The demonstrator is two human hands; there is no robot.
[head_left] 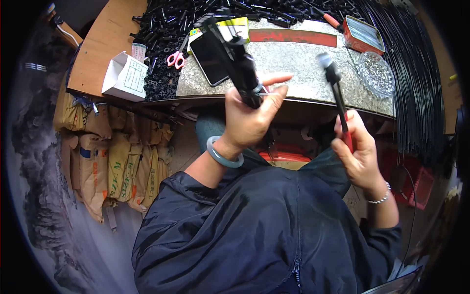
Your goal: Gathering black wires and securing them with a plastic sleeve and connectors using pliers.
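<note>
My left hand (249, 115) is closed round a folded black umbrella frame (240, 63), which tilts up over the near edge of the work surface. A thin, pale piece shows by its thumb and fingers, too small to name. To the right, my right hand (356, 142) grips a hammer (338, 93) by its red and black handle, with the blurred head raised over the stone slab (303, 63). The two hands are apart. Behind the frame lie a dark-screened phone (208, 61) and pink-handled scissors (176, 60).
Black parts (166, 24) are heaped along the back and left. A white box (125, 77) stands at left. At right are a red tin (363, 35), a glass dish (376, 73) of small metal pieces and long black rods (416, 83). Sacks (117, 171) stand below.
</note>
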